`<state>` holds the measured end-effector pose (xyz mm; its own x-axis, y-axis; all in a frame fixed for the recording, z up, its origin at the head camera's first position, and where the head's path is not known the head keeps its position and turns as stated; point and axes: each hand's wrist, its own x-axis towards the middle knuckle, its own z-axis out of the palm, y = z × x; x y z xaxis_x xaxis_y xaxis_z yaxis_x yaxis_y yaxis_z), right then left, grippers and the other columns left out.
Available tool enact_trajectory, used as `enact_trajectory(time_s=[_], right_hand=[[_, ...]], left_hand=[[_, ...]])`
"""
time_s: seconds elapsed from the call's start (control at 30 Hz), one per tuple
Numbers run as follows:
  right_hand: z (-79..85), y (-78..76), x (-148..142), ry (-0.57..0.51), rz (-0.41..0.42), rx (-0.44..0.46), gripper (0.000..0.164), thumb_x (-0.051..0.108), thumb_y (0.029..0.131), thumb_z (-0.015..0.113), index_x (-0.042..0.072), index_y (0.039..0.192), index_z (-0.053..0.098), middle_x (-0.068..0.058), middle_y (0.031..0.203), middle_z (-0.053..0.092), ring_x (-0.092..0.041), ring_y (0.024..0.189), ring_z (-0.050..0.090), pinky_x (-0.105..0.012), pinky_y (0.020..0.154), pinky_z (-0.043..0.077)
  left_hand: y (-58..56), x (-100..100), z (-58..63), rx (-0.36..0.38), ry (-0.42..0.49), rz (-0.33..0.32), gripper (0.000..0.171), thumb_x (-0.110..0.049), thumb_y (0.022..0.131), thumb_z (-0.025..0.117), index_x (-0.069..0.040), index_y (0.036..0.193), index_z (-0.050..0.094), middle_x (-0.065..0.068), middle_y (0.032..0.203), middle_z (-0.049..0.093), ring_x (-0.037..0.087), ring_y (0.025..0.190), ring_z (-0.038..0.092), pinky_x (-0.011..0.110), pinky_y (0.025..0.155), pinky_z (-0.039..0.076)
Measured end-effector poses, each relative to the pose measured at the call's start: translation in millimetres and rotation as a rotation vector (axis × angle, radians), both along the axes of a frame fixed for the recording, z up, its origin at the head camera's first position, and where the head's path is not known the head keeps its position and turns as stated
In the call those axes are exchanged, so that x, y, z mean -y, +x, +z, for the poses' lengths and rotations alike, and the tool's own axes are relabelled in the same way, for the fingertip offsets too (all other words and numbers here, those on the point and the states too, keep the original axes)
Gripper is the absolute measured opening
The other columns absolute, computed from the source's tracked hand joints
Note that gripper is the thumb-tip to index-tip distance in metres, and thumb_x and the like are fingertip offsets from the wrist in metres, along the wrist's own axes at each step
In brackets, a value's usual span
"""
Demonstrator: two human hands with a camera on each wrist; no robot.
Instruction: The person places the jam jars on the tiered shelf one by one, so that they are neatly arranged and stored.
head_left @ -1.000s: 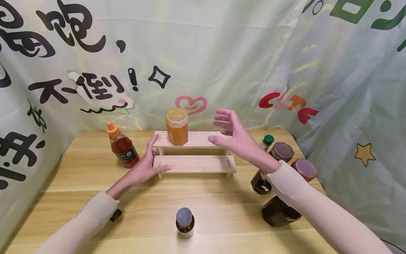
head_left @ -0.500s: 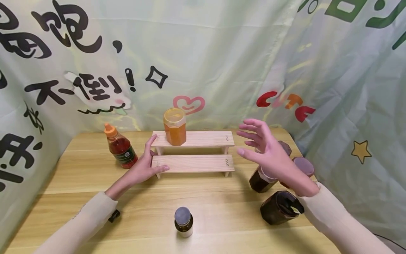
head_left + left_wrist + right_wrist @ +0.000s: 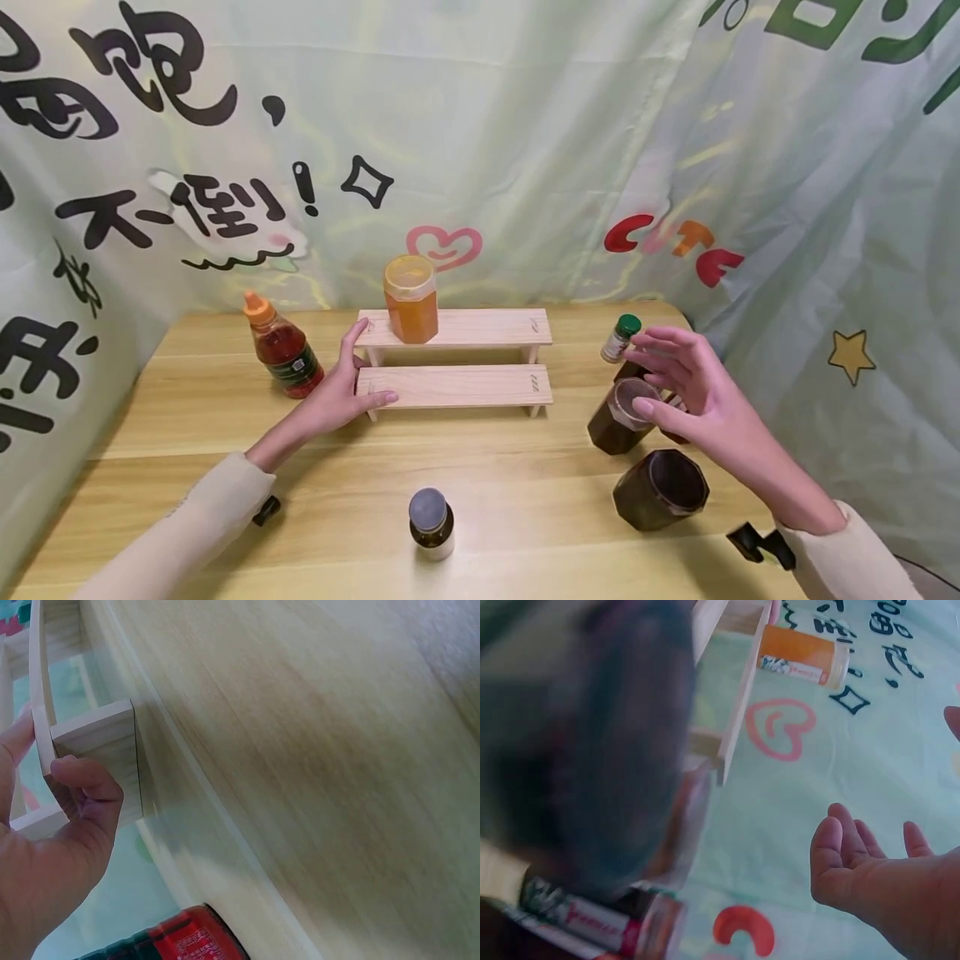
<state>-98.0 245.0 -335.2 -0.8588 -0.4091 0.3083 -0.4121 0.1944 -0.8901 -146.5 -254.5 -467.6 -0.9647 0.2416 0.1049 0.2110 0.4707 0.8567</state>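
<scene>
My left hand (image 3: 336, 396) grips the left end of a two-step wooden rack (image 3: 480, 387); in the left wrist view, thumb and fingers (image 3: 88, 776) pinch a board's end. On the rack's upper step, toward the left, stands a jar of amber contents (image 3: 412, 317). At the right, my right hand (image 3: 701, 387) hovers with relaxed, spread fingers near a dark jar (image 3: 619, 421), holding nothing. In the right wrist view its fingers stand apart from the jars. Partly behind this hand are more dark jars, mostly hidden. A small green-capped bottle (image 3: 619, 337) stands just beyond.
An orange-tipped squeeze bottle (image 3: 287, 354) of red sauce stands left of the rack. Near the front of the wooden table (image 3: 525, 500) is a small brown bottle (image 3: 432, 525) with a grey lid. Another dark jar (image 3: 656, 492) stands front right. A printed curtain (image 3: 510, 125) hangs behind.
My right hand has moved from above the rack's right end, rightward and down to the dark jars. The left hand keeps its grip on the rack.
</scene>
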Motion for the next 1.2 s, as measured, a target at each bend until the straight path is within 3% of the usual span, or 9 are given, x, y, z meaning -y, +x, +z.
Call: enact_trajectory(time_s=[0.4,0.7,0.97,1.2], right_hand=[[-38.7,23.6,-33,-0.101,0.014,-0.055,0.081,-0.032,0.088,0.063,-0.01,0.159,0.03,-0.017,0.156,0.05,-0.021,0.143,0.054,-0.023,0.108,0.044],[-61.2,41.2,-50,0.086,-0.084,-0.082,0.081,-0.026,0.084,0.076,-0.007,0.156,0.042,-0.024,0.149,0.055,-0.019,0.134,0.061,-0.021,0.107,0.045],[-89.3,54.5,-56,0.169,-0.134,-0.045,0.089,-0.017,0.08,0.088,0.001,0.156,0.044,-0.009,0.147,0.06,-0.01,0.134,0.061,-0.016,0.105,0.043],[-102.4,60.9,-58,0.208,-0.153,-0.026,0.097,-0.012,0.075,0.095,0.004,0.156,0.044,-0.002,0.147,0.056,-0.004,0.128,0.057,-0.012,0.103,0.041]], left_hand=[[2.1,2,0.0,-0.005,-0.002,-0.002,0.127,-0.016,0.093,0.091,-0.029,0.174,-0.006,0.025,0.117,0.062,0.033,0.108,0.065,0.044,0.09,0.055],[5.1,2,-0.2,0.01,-0.012,0.015,0.127,-0.019,0.093,0.092,-0.031,0.174,-0.006,0.024,0.116,0.061,0.031,0.107,0.064,0.043,0.089,0.055],[4.7,1,-1.0,-0.002,-0.009,0.009,0.127,-0.018,0.093,0.091,-0.026,0.174,-0.007,0.025,0.12,0.061,0.032,0.108,0.062,0.043,0.089,0.055],[1.6,-1,1.3,0.016,-0.011,0.009,0.128,-0.02,0.093,0.091,-0.034,0.174,-0.007,0.024,0.119,0.06,0.032,0.109,0.062,0.049,0.091,0.053]])
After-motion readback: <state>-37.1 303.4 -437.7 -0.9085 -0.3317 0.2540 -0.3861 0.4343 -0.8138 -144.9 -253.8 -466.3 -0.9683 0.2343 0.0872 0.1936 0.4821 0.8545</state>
